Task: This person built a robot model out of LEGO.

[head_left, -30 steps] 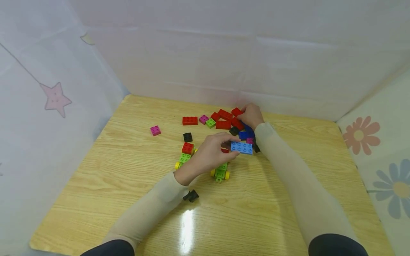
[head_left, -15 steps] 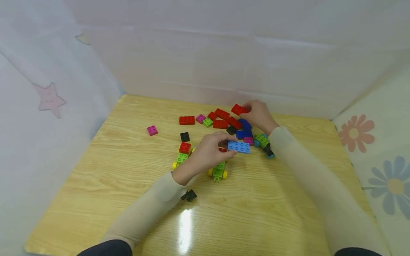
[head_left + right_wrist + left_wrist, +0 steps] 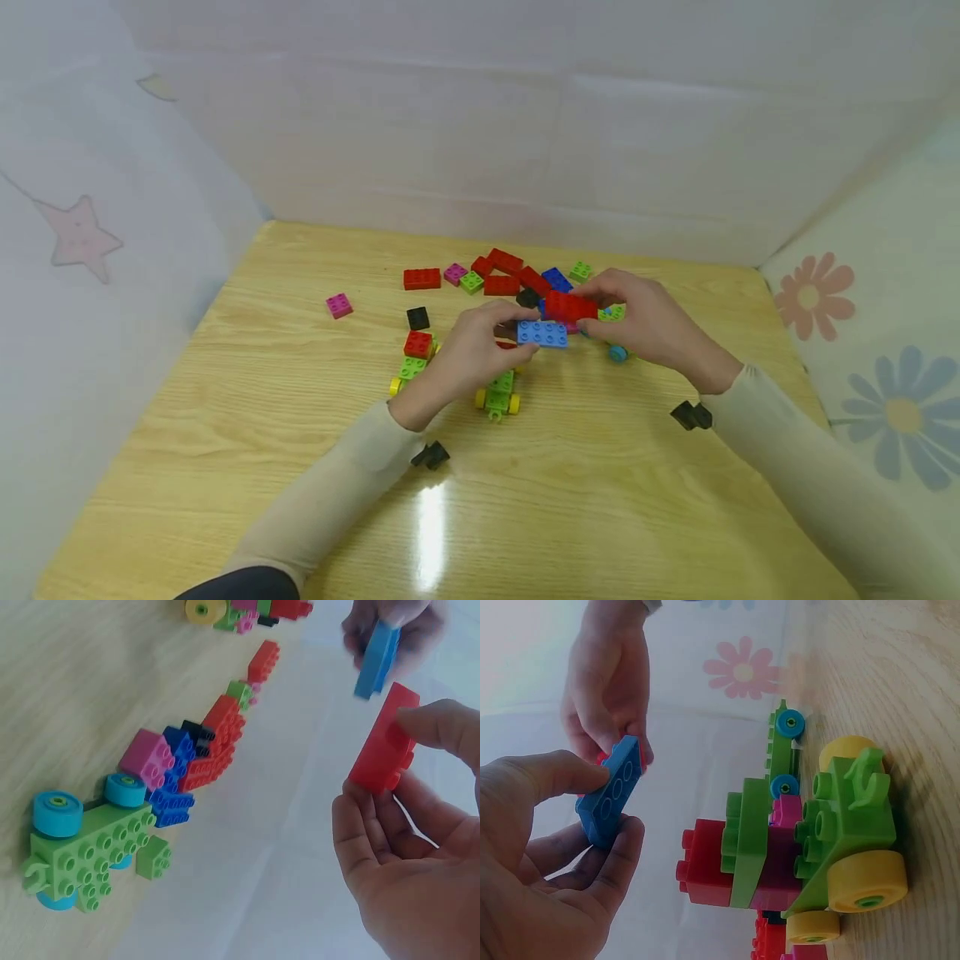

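Note:
Between thumb and fingers of my left hand (image 3: 472,354) is a light blue brick (image 3: 543,334), held above the table with its studs showing in the head view. My right hand (image 3: 648,325) pinches a red brick (image 3: 572,307) just behind and to the right of the blue one. In the right wrist view the red brick (image 3: 384,742) hangs close to the blue brick (image 3: 377,660). Below my left hand stands a green wheeled base (image 3: 851,817) with yellow wheels, near a stack of pink, green and red bricks.
Loose red bricks (image 3: 501,286), blue bricks (image 3: 172,808) and a black brick (image 3: 528,298) lie clustered at the back. A green wheeled base (image 3: 94,840) with blue wheels stands at right. Toward the left are a pink brick (image 3: 339,306) and another black brick (image 3: 417,318).
My right hand has lifted the red brick from the back of the table and brought it forward beside the blue brick. My left hand keeps its grip, nearly still.

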Motion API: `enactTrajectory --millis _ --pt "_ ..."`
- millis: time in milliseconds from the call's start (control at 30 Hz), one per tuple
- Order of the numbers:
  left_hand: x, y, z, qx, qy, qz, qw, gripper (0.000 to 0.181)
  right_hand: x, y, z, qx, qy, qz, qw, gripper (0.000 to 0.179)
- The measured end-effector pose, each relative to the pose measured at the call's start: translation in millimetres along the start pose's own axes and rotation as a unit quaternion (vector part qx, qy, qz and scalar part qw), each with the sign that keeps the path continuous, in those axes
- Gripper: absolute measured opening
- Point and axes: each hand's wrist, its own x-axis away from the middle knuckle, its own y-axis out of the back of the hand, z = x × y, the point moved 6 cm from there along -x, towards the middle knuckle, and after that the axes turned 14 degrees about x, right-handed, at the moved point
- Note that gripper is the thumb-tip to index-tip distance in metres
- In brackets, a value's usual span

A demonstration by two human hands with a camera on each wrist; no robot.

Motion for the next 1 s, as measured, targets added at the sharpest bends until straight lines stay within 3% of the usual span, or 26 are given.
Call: enactTrajectory --millis 267,433,700,1000 --pt "1.1 1.0 -0.1 0.026 0.001 0.002 0.9997 0.039 22.8 -2 17 0.03 0.046 -0.018 0.9983 0.037" --pt "1.2 0.4 0.5 0.038 0.013 0.006 0.9992 0.037 29.4 -2 19 0.029 0.051 -0.023 0.998 0.036" --pt "-0.5 -1.6 4.0 0.098 0.028 0.021 0.9946 0.036 36.7 -2 19 0.02 0.059 -0.032 0.9975 0.036" --pt "-2.4 -5.8 10.6 0.205 0.053 0.041 0.9763 0.038 43.2 -1 21 0.039 0.064 -0.054 0.9958 0.038"
